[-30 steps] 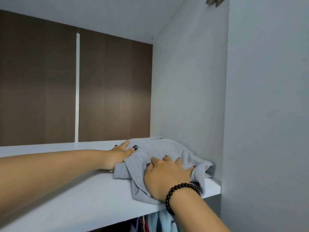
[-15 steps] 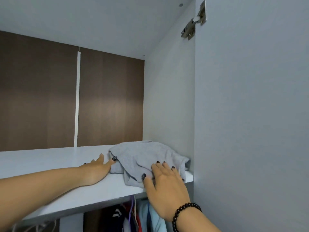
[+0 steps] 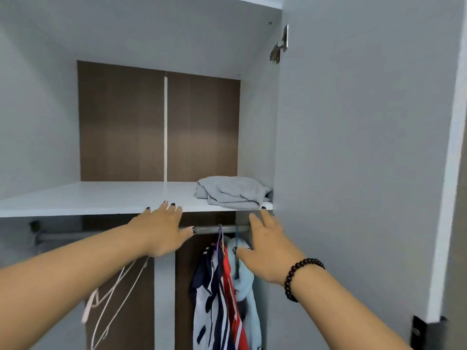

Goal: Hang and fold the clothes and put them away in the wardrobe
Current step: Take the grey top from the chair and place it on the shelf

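— Where's the grey garment (image 3: 231,192)?
— Folded on the wardrobe shelf (image 3: 101,198), by the right wall.
— And you?
— My left hand (image 3: 161,228) and right hand (image 3: 270,251) hover below it, fingers spread, grasping nothing.

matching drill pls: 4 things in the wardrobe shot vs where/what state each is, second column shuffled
1. grey garment
2. bracelet
3. red garment
4. hinge

A. on the right wrist
B. hanging from the rail
C. folded on the shelf
D. top of the open door

Pairs: 1-C, 2-A, 3-B, 4-D
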Available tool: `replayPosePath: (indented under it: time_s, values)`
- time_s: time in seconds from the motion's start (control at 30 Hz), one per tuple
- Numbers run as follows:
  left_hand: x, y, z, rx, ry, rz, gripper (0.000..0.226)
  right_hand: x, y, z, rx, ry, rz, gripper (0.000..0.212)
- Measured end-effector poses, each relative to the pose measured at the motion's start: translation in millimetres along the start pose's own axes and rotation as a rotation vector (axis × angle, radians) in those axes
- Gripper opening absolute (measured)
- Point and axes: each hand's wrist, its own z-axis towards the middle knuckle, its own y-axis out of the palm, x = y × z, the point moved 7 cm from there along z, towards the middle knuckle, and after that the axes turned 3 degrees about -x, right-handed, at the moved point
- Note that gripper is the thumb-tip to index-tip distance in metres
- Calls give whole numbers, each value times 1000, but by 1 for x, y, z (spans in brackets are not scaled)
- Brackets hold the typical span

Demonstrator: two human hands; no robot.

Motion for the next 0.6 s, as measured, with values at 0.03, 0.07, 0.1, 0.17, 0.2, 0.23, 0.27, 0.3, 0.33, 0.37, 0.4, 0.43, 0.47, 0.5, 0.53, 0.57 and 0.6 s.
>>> replayPosePath:
  time_s: [0.03,0.07,0.1,0.17,0.2,0.23,0.27,0.3,0.33,0.37,0.4,0.43,0.47,0.5,0.53,0.57,0.6]
  values:
    - [4,-2,-16,1,6,-6,78,-2,-4,-14,-12,-8,-42,79]
    - [8,-4,-31,-1,11,-29,78,-4,-8,-29,-20,-18,-71,79]
    - [11,-6,-45,0,18,-52,78,-7,-12,-44,-27,-28,-89,79]
    - [16,-9,-73,3,29,-63,79,-12,-19,-73,-26,-53,-103,77]
    - [18,-9,-86,5,35,-58,80,-15,-23,-89,-4,-68,-106,75]
    - [20,-9,-98,11,40,-49,80,-17,-27,-104,37,-87,-107,72]
    - [23,-10,-110,18,48,-39,80,-20,-33,-121,85,-106,-109,69]
    - [27,-11,-123,22,60,-36,80,-22,-37,-138,124,-122,-120,66]
    - [32,-12,-135,25,79,-41,80,-24,-40,-154,143,-130,-141,65]
    - [37,-12,-147,24,101,-50,79,-25,-40,-171,141,-128,-160,67]
    - [43,-11,-158,23,121,-64,79,-24,-39,-186,130,-120,-176,69]
    - [50,-10,-169,28,142,-83,79,-23,-39,-201,125,-110,-189,71]
    - [57,-10,-181,36,165,-108,80,-21,-40,-216,125,-97,-204,72]
    - [65,-8,-193,42,189,-141,80,-19,-42,-233,129,-81,-217,74]
    - [74,-6,-206,41,214,-178,80,-18,-43,-249,133,-62,-229,75]
    - [83,-3,-219,35,238,-214,79,-16,-44,-265,137,-40,-238,75]
    - [93,2,-232,25,264,-250,79,-14,-45,-281,140,-17,-246,76]
